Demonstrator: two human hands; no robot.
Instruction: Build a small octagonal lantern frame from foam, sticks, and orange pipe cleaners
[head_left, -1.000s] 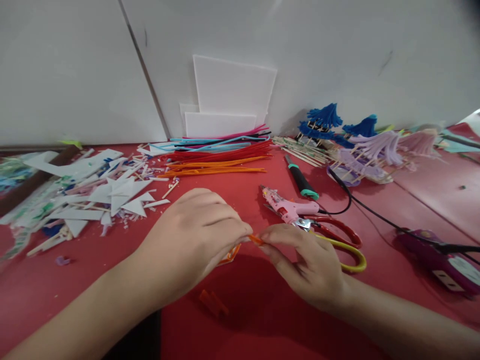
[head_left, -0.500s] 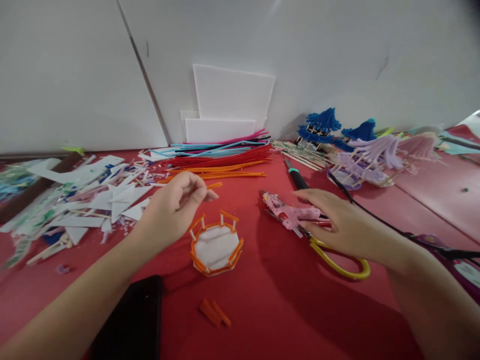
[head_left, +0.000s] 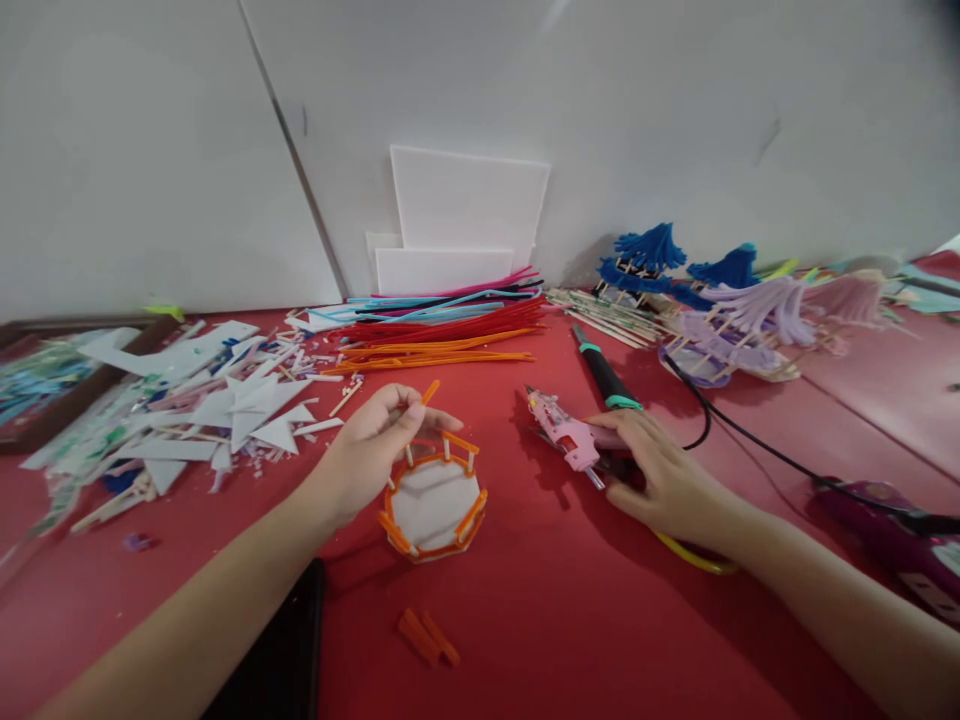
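Observation:
My left hand (head_left: pixel 375 437) pinches a short piece of orange pipe cleaner (head_left: pixel 431 391) above the back left edge of a small model. That model is a white many-sided base (head_left: pixel 435 505) edged in orange, with short pale posts and orange rails. My right hand (head_left: pixel 656 465) is wrapped round the handle of a pink glue gun (head_left: pixel 566 430), whose nozzle points to the back left. Scissors with a yellow handle (head_left: pixel 697 556) lie partly hidden beneath that hand. Several cut orange pieces (head_left: pixel 429 637) rest in front of the model.
White scraps (head_left: pixel 247 400) litter the left side. Bundled pipe cleaners (head_left: pixel 442 322) and white boards (head_left: pixel 469 205) are at the back. A black-handled cutting tool (head_left: pixel 606 375), blue and lilac models (head_left: pixel 757 310) and a cable (head_left: pixel 772 450) are to the right. A black phone (head_left: pixel 281 650) lies front left.
My left hand has moved down and right with the orange piece, closer to the model. My right hand has closed round the glue gun's handle; the view has shifted slightly.

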